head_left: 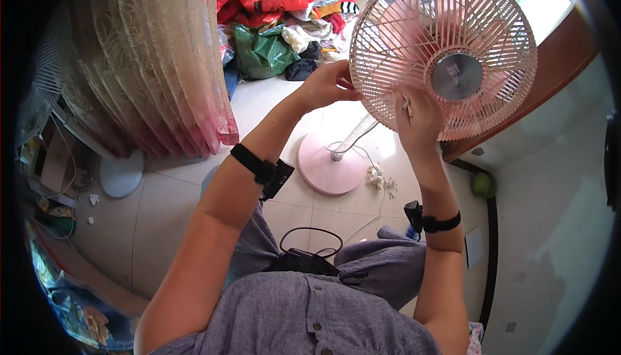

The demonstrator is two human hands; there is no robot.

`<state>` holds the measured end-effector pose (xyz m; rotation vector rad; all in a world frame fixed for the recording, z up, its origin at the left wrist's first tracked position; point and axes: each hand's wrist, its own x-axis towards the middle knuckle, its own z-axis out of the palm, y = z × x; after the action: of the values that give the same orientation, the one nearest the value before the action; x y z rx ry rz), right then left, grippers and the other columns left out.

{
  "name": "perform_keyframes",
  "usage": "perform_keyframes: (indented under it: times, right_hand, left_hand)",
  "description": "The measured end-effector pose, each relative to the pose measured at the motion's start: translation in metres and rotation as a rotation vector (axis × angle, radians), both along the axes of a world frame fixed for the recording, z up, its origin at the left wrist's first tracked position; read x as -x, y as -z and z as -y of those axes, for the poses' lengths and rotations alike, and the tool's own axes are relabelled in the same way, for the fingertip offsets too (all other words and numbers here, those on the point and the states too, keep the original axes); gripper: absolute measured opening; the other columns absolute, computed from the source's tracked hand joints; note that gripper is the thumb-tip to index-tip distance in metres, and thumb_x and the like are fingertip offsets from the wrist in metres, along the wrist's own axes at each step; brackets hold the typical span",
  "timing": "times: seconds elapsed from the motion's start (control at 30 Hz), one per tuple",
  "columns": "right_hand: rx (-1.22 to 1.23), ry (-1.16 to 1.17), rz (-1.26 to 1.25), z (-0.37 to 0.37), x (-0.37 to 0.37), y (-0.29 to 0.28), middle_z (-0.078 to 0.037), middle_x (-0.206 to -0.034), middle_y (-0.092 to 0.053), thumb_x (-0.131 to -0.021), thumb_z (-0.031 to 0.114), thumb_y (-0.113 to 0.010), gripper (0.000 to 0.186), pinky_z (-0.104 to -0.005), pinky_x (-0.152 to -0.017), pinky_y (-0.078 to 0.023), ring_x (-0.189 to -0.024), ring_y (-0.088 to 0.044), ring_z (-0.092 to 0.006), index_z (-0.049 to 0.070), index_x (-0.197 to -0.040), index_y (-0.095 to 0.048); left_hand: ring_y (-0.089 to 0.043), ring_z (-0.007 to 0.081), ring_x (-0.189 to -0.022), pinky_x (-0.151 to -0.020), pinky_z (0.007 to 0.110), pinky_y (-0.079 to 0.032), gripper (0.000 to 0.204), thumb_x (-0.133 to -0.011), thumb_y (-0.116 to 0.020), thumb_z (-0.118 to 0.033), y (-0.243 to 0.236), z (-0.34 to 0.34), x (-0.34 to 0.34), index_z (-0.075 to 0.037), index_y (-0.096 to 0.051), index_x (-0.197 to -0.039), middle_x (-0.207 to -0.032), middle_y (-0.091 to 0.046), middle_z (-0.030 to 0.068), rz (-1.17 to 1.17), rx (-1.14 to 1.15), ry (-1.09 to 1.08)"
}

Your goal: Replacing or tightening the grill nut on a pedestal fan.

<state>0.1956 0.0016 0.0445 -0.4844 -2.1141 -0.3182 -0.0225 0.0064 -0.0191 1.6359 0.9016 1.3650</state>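
A pink standing fan [456, 77] with a round slatted grille and a grey centre disc is tilted up in front of me. My left hand [330, 86] holds the left rim of the grille, its fingertips partly hidden behind the slats. Against the lower front of the grille, my right hand [419, 119] is closed, with a small white wad showing between its fingers; what it is made of I cannot tell. The fan's round pink base [331, 167] stands on the tiled floor, joined to the head by a pale pole [354, 136].
Crumpled white scraps [378, 177] and a cord lie beside the base. Bags and clothes [278, 25] are heaped at the back. A sheer curtain [149, 64] hangs at left, near a second fan's white base [123, 174]. A green round object [482, 185] sits by the right wall.
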Motion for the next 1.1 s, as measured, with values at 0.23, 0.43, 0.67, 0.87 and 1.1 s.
perform_keyframes:
  times: [0.23, 0.43, 0.67, 0.87, 1.1]
  right_hand:
    - [0.110, -0.094, -0.035, 0.011, 0.030, 0.010, -0.012, -0.085, -0.065, -0.070, -0.005, -0.064, 0.026, -0.0380, -0.067, -0.050, -0.076, -0.063, -0.0289, 0.003, -0.095, -0.064]
    - [0.045, -0.109, 0.048, 0.007, 0.020, 0.007, -0.011, -0.088, -0.065, -0.068, -0.004, -0.065, 0.030, -0.0374, -0.065, -0.051, -0.077, -0.063, -0.0284, 0.004, -0.097, -0.063]
    - [-0.071, -0.023, 0.012, -0.005, -0.028, -0.012, -0.009, -0.084, -0.065, -0.070, -0.004, -0.062, 0.027, -0.0355, -0.065, -0.051, -0.074, -0.063, -0.0268, 0.006, -0.095, -0.064]
    - [0.029, 0.014, 0.006, -0.003, -0.043, -0.017, -0.010, -0.086, -0.066, -0.070, -0.005, -0.060, 0.026, -0.0356, -0.063, -0.049, -0.072, -0.062, -0.0278, 0.005, -0.094, -0.065]
    - [0.034, -0.071, 0.063, -0.006, -0.033, 0.008, -0.010, -0.085, -0.065, -0.068, -0.005, -0.062, 0.030, -0.0362, -0.064, -0.050, -0.072, -0.061, -0.0283, 0.005, -0.095, -0.064]
  left_hand:
    - [-0.059, 0.0138, -0.100, -0.088, 0.031, -0.050, 0.053, -0.076, -0.073, 0.001, 0.000, 0.000, -0.001, -0.003, -0.051, -0.124, -0.111, -0.062, 0.0056, 0.010, -0.011, 0.038]
    - [-0.061, 0.0157, -0.090, -0.082, 0.030, -0.051, 0.043, -0.074, -0.076, -0.005, -0.003, 0.006, -0.004, -0.002, -0.058, -0.113, -0.099, -0.064, 0.0066, 0.094, -0.026, 0.010]
    - [-0.061, 0.0138, -0.089, -0.084, 0.029, -0.049, 0.039, -0.075, -0.074, -0.003, -0.007, 0.008, -0.003, -0.002, -0.060, -0.111, -0.098, -0.065, 0.0053, 0.068, -0.046, -0.012]
    - [-0.061, 0.0137, -0.092, -0.087, 0.030, -0.048, 0.040, -0.074, -0.075, -0.005, -0.011, 0.009, -0.006, -0.003, -0.061, -0.112, -0.101, -0.065, 0.0051, 0.043, -0.059, -0.010]
    - [-0.061, 0.0154, -0.096, -0.089, 0.031, -0.047, 0.047, -0.073, -0.076, -0.005, -0.004, 0.004, -0.002, -0.004, -0.059, -0.117, -0.107, -0.065, 0.0052, 0.033, -0.016, -0.023]
